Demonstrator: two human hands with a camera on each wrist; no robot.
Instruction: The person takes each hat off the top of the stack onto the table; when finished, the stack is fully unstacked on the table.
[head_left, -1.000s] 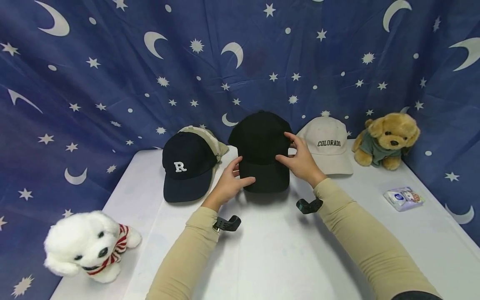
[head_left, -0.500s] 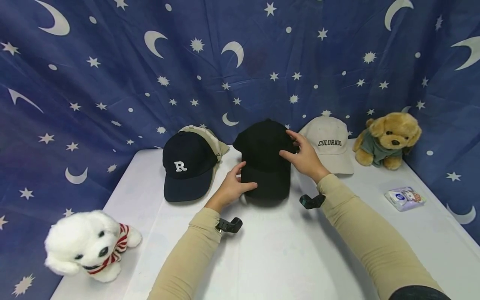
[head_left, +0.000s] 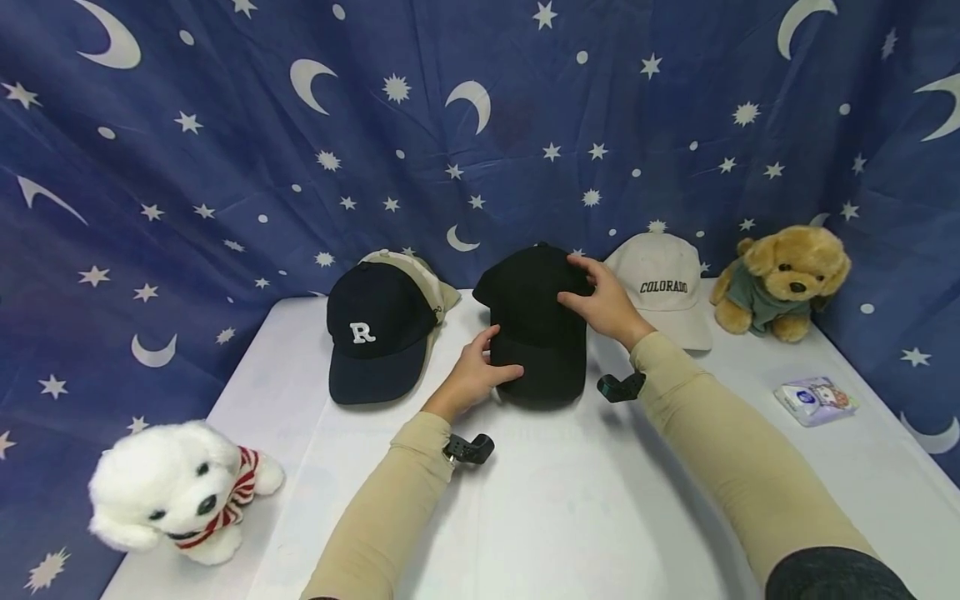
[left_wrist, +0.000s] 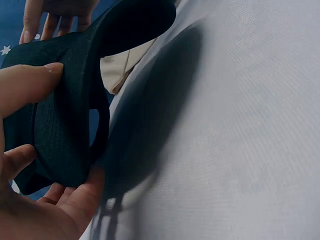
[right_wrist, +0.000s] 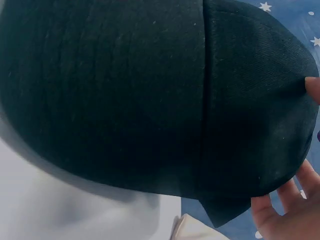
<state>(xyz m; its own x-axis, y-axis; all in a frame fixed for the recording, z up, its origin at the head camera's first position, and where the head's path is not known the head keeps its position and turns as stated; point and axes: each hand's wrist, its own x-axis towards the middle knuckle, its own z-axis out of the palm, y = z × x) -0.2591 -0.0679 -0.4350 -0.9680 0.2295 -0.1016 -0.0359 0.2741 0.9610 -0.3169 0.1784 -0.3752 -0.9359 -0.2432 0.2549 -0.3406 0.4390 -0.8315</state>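
A plain black baseball cap [head_left: 536, 300] stands between my two hands at the middle back, brim toward me and low. On its left side my left hand [head_left: 476, 371] grips it near the brim. The left wrist view shows that thumb on the outside of the cap [left_wrist: 62, 125] and curled fingers at its lower edge, with a shadow on the cloth beside it. My right hand [head_left: 607, 308] holds the crown at the upper right, thumb in front. Spread fingers of the right hand [right_wrist: 295, 215] reach the crown's edge in the right wrist view.
Left of it a navy cap [head_left: 378, 333] marked R overlaps a beige cap [head_left: 427, 279]. A cream COLORADO cap [head_left: 656, 271] and a brown plush dog [head_left: 787, 279] stand right, above a purple packet [head_left: 816, 400]. A white plush dog [head_left: 165, 483] sits front left.
The black cap has come lower and slightly right, both hands holding it; most of this shows in the first half second. The other caps and toys stay put.
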